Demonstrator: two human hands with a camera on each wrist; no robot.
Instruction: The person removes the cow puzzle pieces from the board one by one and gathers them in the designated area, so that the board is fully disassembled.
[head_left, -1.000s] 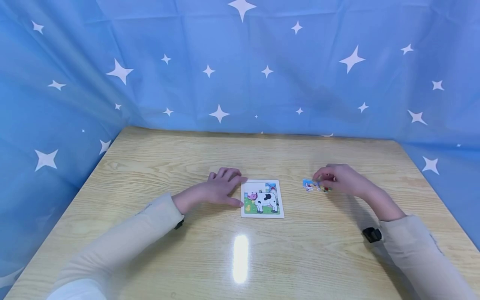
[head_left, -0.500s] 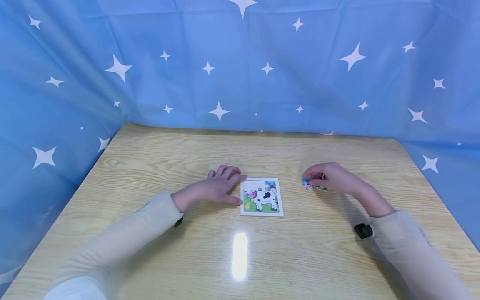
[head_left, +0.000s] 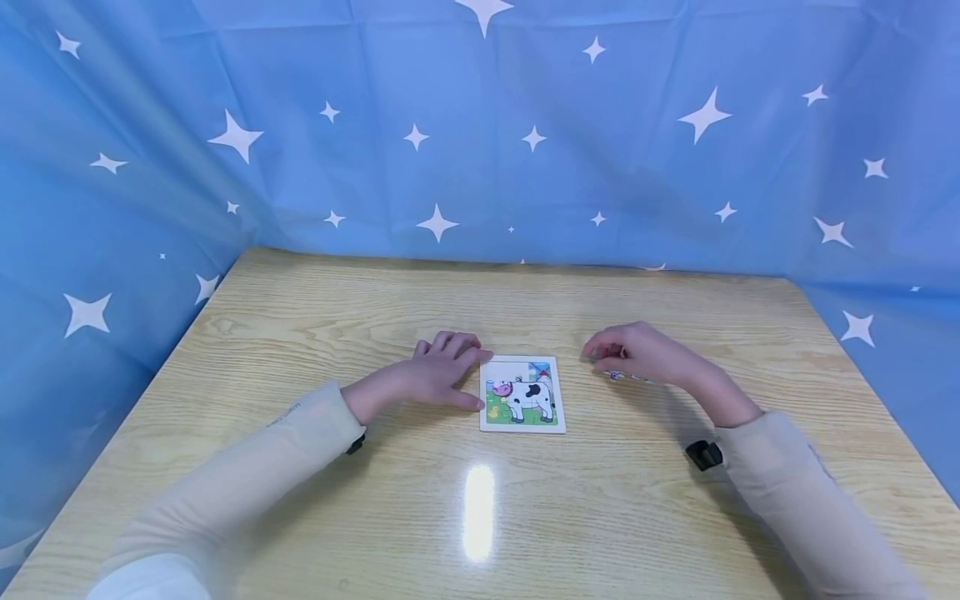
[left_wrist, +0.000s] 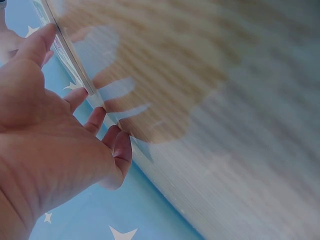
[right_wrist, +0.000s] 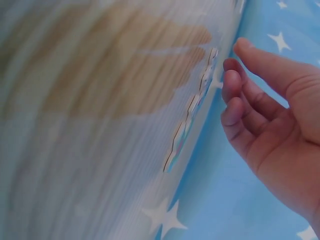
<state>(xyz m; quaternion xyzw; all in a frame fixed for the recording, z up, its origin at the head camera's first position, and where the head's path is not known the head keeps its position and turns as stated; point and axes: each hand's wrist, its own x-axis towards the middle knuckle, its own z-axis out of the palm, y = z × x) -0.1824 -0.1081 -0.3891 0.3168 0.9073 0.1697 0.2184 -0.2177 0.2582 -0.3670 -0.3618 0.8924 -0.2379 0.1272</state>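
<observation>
A square picture puzzle point(head_left: 522, 401) in a white frame lies on the table, showing a black-and-white cow, a yellow duck and green grass. Its upper left part is plain white. My left hand point(head_left: 442, 373) rests at the frame's left side, thumb near the lower corner and index finger at the upper corner. To the right, my right hand point(head_left: 643, 354) is low over several small puzzle pieces point(head_left: 617, 375) and covers most of them. In the right wrist view, the pieces point(right_wrist: 186, 117) lie flat beside its loosely bent fingers point(right_wrist: 231, 111), and nothing shows between thumb and fingers.
The light wood table point(head_left: 360, 500) has a bright reflection point(head_left: 479, 512) in front of the puzzle. A blue curtain point(head_left: 480, 133) with white stars hangs behind the table and along its sides.
My right hand has moved left across the puzzle pieces, which are now mostly hidden beneath it. My left hand has stayed at the puzzle's left edge.
</observation>
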